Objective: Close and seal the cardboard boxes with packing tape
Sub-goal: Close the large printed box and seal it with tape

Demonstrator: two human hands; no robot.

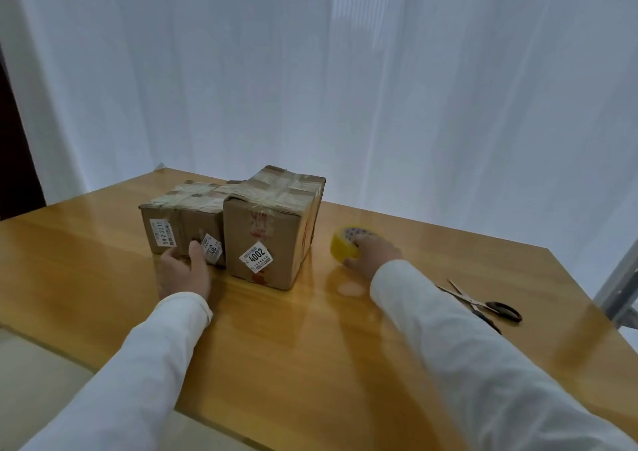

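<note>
Wooden table (310, 347); white curtain (310, 71)

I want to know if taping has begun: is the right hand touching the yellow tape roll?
Touching. The head view shows the right hand laid on the yellow tape roll, its fingers curled over the roll's near side, with no gap between them.

Two taped-shut cardboard boxes (241, 223) side by side, yellow tape roll (343, 247) rightward.
</note>
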